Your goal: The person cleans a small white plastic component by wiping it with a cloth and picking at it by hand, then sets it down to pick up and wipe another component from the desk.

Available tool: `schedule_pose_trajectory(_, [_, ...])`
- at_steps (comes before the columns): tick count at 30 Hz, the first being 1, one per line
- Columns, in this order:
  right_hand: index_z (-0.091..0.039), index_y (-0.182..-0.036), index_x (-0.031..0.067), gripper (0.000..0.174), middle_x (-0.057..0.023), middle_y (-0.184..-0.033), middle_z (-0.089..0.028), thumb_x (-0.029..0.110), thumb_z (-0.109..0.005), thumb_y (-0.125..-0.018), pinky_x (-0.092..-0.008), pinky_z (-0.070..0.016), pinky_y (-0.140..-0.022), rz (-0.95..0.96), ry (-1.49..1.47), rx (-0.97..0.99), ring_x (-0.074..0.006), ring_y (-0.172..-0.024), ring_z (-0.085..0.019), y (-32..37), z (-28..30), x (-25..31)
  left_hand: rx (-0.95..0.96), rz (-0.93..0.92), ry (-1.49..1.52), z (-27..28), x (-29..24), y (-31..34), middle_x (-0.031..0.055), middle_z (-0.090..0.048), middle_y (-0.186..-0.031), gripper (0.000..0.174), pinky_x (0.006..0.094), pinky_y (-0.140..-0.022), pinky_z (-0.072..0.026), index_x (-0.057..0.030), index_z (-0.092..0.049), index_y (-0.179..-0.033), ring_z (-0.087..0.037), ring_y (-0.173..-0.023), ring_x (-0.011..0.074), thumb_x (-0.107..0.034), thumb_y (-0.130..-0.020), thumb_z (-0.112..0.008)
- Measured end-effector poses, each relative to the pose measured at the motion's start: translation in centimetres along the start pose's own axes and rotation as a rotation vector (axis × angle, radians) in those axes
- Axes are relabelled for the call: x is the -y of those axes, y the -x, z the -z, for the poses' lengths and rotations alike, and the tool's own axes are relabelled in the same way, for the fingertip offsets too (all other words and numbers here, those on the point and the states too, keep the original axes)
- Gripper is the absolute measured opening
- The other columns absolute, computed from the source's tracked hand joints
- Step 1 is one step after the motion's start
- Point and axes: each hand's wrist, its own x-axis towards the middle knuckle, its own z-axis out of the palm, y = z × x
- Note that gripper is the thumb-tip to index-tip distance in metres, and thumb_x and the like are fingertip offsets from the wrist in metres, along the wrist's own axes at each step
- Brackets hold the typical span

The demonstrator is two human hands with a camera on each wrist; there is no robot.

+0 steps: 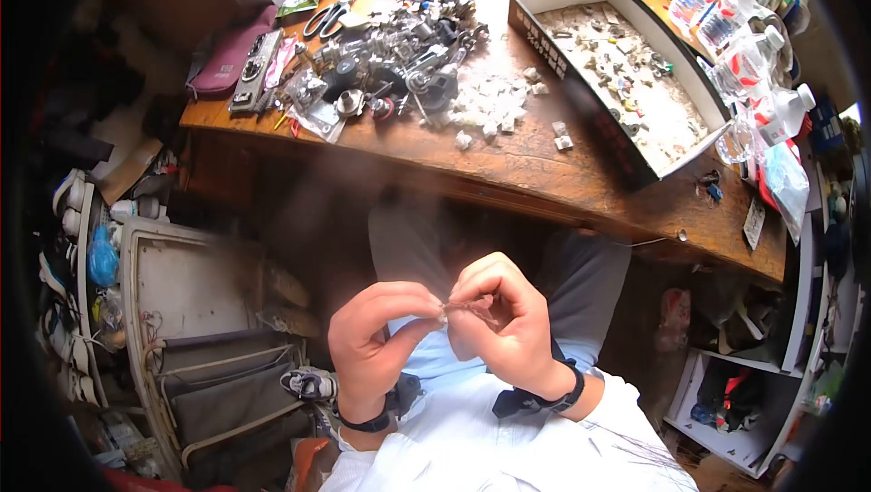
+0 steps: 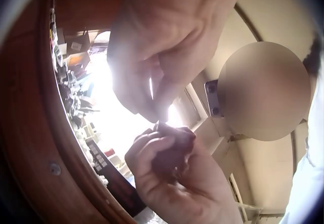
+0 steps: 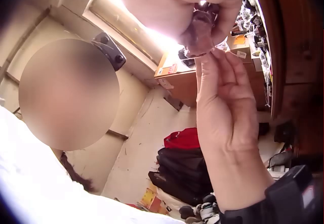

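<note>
Over the lap, just in front of the table edge, my left hand [image 1: 376,338] and right hand [image 1: 508,324] meet at the fingertips. Between them is a tiny pale piece [image 1: 444,316], mostly covered by the fingers; I cannot tell its kind. The left hand pinches it between thumb and straight fingers. From the other side, the right hand pinches at the same spot with thumb and forefinger, its other fingers curled in toward the palm. Both wrist views show the fingertips together, with the piece hidden there.
On the wooden table [image 1: 363,149] lie a heap of metal parts [image 1: 399,61], white bits [image 1: 490,97], scissors [image 1: 337,13] and a purple pouch [image 1: 234,66]. A shallow black box [image 1: 581,93] holds small parts. Plastic bottles [image 1: 753,61] line the right side. A folding chair [image 1: 227,374] stands at left.
</note>
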Motion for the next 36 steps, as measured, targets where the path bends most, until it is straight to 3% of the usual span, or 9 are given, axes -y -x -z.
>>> schedule_pose_trajectory(5, [-0.057,-0.095,-0.0037,0.009,-0.0082,-0.098,-0.053,-0.010,-0.060,-0.089,-0.0224,-0.0492,-0.050,-0.025,0.048,0.006,-0.0098,-0.063,-0.061,-0.2,-0.7,-0.8,0.012,0.083,-0.016,1.2,-0.3,0.1,0.0126,-0.070,-0.094,0.026,0.0304,-0.075,-0.0537,0.0017,-0.071,-0.092,-0.067,-0.088,0.0210,0.014,-0.069,-0.073])
schedule_pose_trajectory(9, [-0.051,-0.104,-0.0007,0.011,-0.0058,-0.080,-0.058,-0.003,-0.057,-0.096,-0.0225,-0.0456,-0.051,-0.170,-0.327,-0.086,-0.0086,-0.062,-0.059,-0.2,-0.9,-1.3,-0.085,0.148,0.316,1.3,0.5,0.8,0.0134,-0.065,-0.094,0.021,0.0266,-0.076,-0.0543,0.0046,-0.064,-0.094,-0.065,-0.085,0.0171,0.015,-0.077,-0.070])
schedule_pose_trajectory(15, [-0.050,-0.102,0.0004,0.012,-0.0046,-0.076,-0.059,-0.002,-0.059,-0.096,-0.0216,-0.0455,-0.051,-0.268,-0.307,-0.091,-0.0068,-0.060,-0.058,-0.2,-1.3,-0.3,-0.131,0.154,0.338,0.9,0.7,1.3,0.0139,-0.065,-0.098,0.022,0.0274,-0.081,-0.0521,0.0058,-0.064,-0.098,-0.064,-0.090,0.0181,0.014,-0.078,-0.071])
schedule_pose_trajectory(21, [-0.050,-0.096,0.0009,0.011,-0.0017,-0.071,-0.058,-0.001,-0.061,-0.094,-0.0199,-0.0440,-0.049,-0.159,-0.016,0.055,-0.0040,-0.059,-0.058,-0.2,-1.3,-0.5,-0.059,0.102,0.146,1.2,0.0,1.4,0.0128,-0.068,-0.099,0.026,0.0287,-0.081,-0.0514,0.0055,-0.067,-0.097,-0.065,-0.092,0.0182,0.017,-0.074,-0.071])
schedule_pose_trajectory(25, [-0.051,-0.095,0.0013,0.010,-0.0014,-0.071,-0.058,-0.001,-0.061,-0.093,-0.0191,-0.0436,-0.049,-0.074,0.136,0.042,-0.0035,-0.059,-0.058,0.4,-1.7,-0.7,0.028,0.136,0.019,2.3,-0.7,1.6,0.0110,-0.069,-0.097,0.026,0.0280,-0.078,-0.0518,0.0047,-0.068,-0.094,-0.066,-0.089,0.0170,0.018,-0.072,-0.071])
schedule_pose_trajectory(27, [-0.051,-0.095,0.0022,0.013,-0.0013,-0.089,-0.054,0.002,-0.063,-0.093,-0.0192,-0.0408,-0.061,-0.208,0.025,-0.003,-0.0037,-0.070,-0.049,0.9,-2.6,-0.1,0.001,0.161,0.108,2.4,-0.8,2.2,0.0121,-0.069,-0.097,0.025,0.0278,-0.078,-0.0519,0.0060,-0.067,-0.095,-0.066,-0.089,0.0176,0.019,-0.074,-0.069])
schedule_pose_trajectory(28, [-0.051,-0.095,0.0022,0.013,-0.0013,-0.089,-0.054,0.002,-0.063,-0.093,-0.0192,-0.0408,-0.061,-0.204,0.026,0.001,-0.0037,-0.070,-0.049,1.2,-2.9,0.0,-0.029,0.171,0.212,2.5,-0.9,2.7,0.0129,-0.068,-0.097,0.025,0.0280,-0.079,-0.0522,0.0069,-0.067,-0.096,-0.066,-0.089,0.0179,0.019,-0.074,-0.068])
schedule_pose_trajectory(31, [-0.050,-0.100,0.0028,0.011,-0.0007,-0.077,-0.056,0.003,-0.061,-0.097,-0.0196,-0.0423,-0.048,-0.243,-0.320,-0.075,-0.0038,-0.056,-0.054,1.9,-3.4,-0.1,-0.084,0.155,0.368,3.0,-0.9,4.5,0.0146,-0.067,-0.097,0.024,0.0288,-0.080,-0.0527,0.0089,-0.065,-0.098,-0.065,-0.090,0.0182,0.020,-0.077,-0.066])
schedule_pose_trajectory(36, [-0.049,-0.100,0.0016,0.011,-0.0016,-0.071,-0.056,0.001,-0.059,-0.097,-0.0203,-0.0404,-0.047,-0.281,-0.284,0.103,-0.0051,-0.055,-0.054,2.9,-4.3,0.9,-0.151,0.190,0.380,2.7,-1.9,6.4,0.0130,-0.066,-0.099,0.023,0.0287,-0.084,-0.0524,0.0074,-0.065,-0.100,-0.065,-0.093,0.0174,0.019,-0.079,-0.066])
